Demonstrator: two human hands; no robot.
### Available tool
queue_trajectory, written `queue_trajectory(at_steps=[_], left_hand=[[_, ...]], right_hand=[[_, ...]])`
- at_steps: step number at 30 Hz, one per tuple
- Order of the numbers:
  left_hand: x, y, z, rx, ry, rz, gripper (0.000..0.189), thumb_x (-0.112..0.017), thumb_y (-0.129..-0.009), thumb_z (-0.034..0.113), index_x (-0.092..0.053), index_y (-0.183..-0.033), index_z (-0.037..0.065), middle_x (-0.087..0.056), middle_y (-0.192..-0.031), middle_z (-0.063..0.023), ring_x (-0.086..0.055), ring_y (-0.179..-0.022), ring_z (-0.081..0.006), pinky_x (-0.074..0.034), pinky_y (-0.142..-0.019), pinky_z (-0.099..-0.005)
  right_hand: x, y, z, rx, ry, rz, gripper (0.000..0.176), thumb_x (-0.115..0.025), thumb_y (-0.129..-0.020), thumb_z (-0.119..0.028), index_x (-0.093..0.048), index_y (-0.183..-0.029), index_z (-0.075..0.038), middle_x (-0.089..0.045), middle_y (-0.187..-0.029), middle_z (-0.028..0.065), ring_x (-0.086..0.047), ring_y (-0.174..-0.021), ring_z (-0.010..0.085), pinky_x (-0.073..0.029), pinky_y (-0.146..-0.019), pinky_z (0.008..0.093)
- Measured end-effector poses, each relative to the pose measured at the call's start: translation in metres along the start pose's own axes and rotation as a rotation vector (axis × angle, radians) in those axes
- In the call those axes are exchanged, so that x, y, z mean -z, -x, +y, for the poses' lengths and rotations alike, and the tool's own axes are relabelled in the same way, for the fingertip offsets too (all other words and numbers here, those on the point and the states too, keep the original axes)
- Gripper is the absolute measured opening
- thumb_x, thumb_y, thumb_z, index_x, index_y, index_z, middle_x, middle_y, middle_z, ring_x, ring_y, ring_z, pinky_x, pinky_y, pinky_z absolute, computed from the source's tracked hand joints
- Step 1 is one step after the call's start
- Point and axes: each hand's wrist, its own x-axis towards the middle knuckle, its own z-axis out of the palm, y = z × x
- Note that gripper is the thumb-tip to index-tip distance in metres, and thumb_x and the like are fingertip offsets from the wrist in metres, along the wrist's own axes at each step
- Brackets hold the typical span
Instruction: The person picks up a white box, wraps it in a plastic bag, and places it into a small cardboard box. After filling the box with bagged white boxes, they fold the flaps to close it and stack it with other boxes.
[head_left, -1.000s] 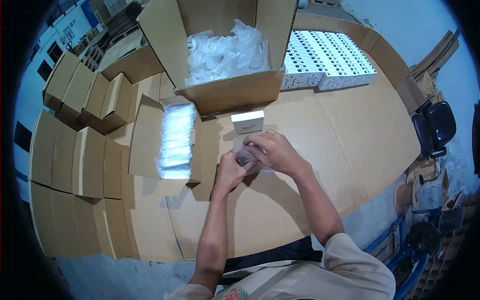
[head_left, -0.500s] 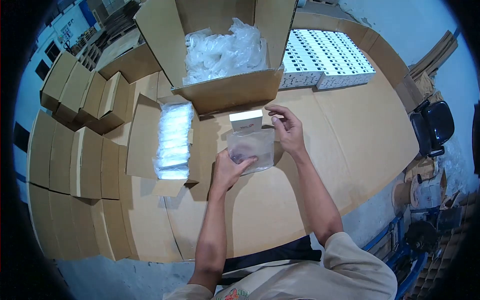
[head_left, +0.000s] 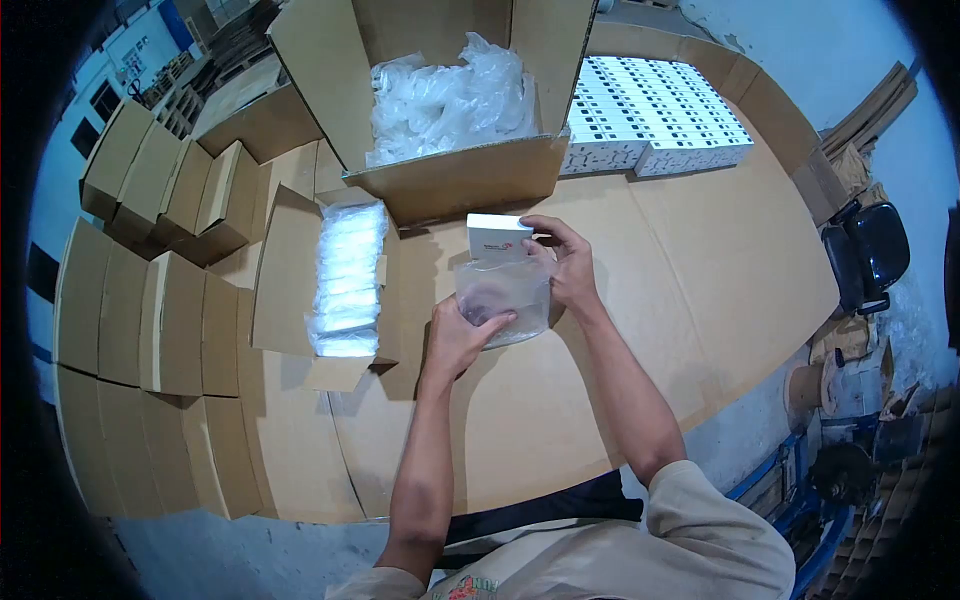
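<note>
A small white box (head_left: 499, 238) with dark and red print on its front stands partly inside a clear plastic bag (head_left: 505, 290), its upper half above the bag's mouth. My left hand (head_left: 463, 338) is closed on the bag, thumb pressed over its lower front and fingers hidden behind it. My right hand (head_left: 564, 262) is closed around the box's right side, fingertips at its top corner and thumb near the bag's mouth. To the left, an open carton (head_left: 285, 270) holds a row of white boxes wrapped in plastic (head_left: 348, 280).
A large open carton (head_left: 460, 180) full of loose clear bags (head_left: 450, 105) stands behind my hands. Rows of white boxes (head_left: 690, 155) lie at the back right on the cardboard-covered table (head_left: 640, 330). Brown cartons (head_left: 150, 330) are stacked along the left side.
My right hand has moved left and closed on the box's right side. The box has shifted slightly up and right. My left hand keeps its hold on the bag.
</note>
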Motion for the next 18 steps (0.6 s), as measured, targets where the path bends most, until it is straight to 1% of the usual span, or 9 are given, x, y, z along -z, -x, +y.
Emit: queue_trajectory(at_steps=[2,5,8,11,14,17,18], left_hand=[[-0.001,-0.001,-0.005,0.001,-0.021,0.011,0.039,-0.088,-0.079,0.010,-0.070,-0.112,-0.001,-0.075,-0.103,-0.0078,-0.069,-0.092,-0.0144,-0.057,-0.086,-0.0335],[-0.002,-0.001,-0.007,-0.012,-0.047,0.041,0.036,-0.089,-0.079,0.014,-0.073,-0.108,0.000,-0.077,-0.099,-0.0092,-0.071,-0.090,-0.0162,-0.057,-0.085,-0.0340],[-0.002,-0.001,-0.006,-0.028,-0.046,0.052,0.035,-0.089,-0.078,0.015,-0.075,-0.106,0.001,-0.078,-0.098,-0.0103,-0.073,-0.089,-0.0173,-0.058,-0.084,-0.0344],[-0.001,0.000,0.000,-0.021,-0.046,0.047,0.035,-0.089,-0.078,0.015,-0.075,-0.107,0.001,-0.078,-0.098,-0.0108,-0.073,-0.090,-0.0175,-0.058,-0.085,-0.0346],[-0.001,0.000,-0.002,-0.013,-0.085,0.049,0.036,-0.089,-0.078,0.015,-0.074,-0.107,0.000,-0.078,-0.100,-0.0112,-0.074,-0.090,-0.0177,-0.058,-0.085,-0.0349],[-0.002,0.000,-0.003,-0.001,-0.058,0.048,0.037,-0.089,-0.078,0.015,-0.074,-0.108,-0.001,-0.078,-0.100,-0.0120,-0.074,-0.091,-0.0186,-0.058,-0.085,-0.0355],[-0.002,0.000,-0.002,0.004,-0.036,0.046,0.038,-0.089,-0.078,0.016,-0.074,-0.108,-0.002,-0.078,-0.101,-0.0123,-0.074,-0.091,-0.0190,-0.058,-0.085,-0.0358]], right_hand=[[0.001,0.000,0.000,-0.062,-0.118,0.050,0.037,-0.072,-0.090,0.007,-0.067,-0.127,-0.001,-0.069,-0.120,0.0085,-0.068,-0.101,0.0154,-0.057,-0.089,0.0306],[0.007,0.003,-0.006,-0.069,-0.201,0.123,0.035,-0.071,-0.092,0.007,-0.064,-0.126,0.003,-0.069,-0.118,0.0123,-0.068,-0.102,0.0164,-0.059,-0.087,0.0305],[0.011,0.004,-0.013,-0.014,-0.224,0.200,0.033,-0.068,-0.094,0.007,-0.059,-0.125,0.005,-0.067,-0.115,0.0143,-0.069,-0.102,0.0186,-0.062,-0.085,0.0323],[0.011,0.005,-0.025,-0.023,-0.282,0.298,0.027,-0.065,-0.096,0.007,-0.055,-0.120,0.004,-0.065,-0.114,0.0150,-0.069,-0.104,0.0218,-0.064,-0.088,0.0369],[0.009,0.006,-0.024,-0.070,-0.582,0.366,0.021,-0.063,-0.098,0.005,-0.053,-0.115,0.004,-0.063,-0.114,0.0157,-0.070,-0.104,0.0249,-0.064,-0.093,0.0404],[0.011,0.009,-0.027,-0.076,-0.688,0.313,0.017,-0.064,-0.099,0.002,-0.054,-0.112,0.003,-0.065,-0.112,0.0162,-0.071,-0.102,0.0241,-0.063,-0.092,0.0408],[0.012,0.010,-0.028,-0.065,-0.674,0.291,0.016,-0.065,-0.099,0.001,-0.054,-0.112,0.002,-0.066,-0.111,0.0159,-0.071,-0.102,0.0232,-0.063,-0.092,0.0403]])
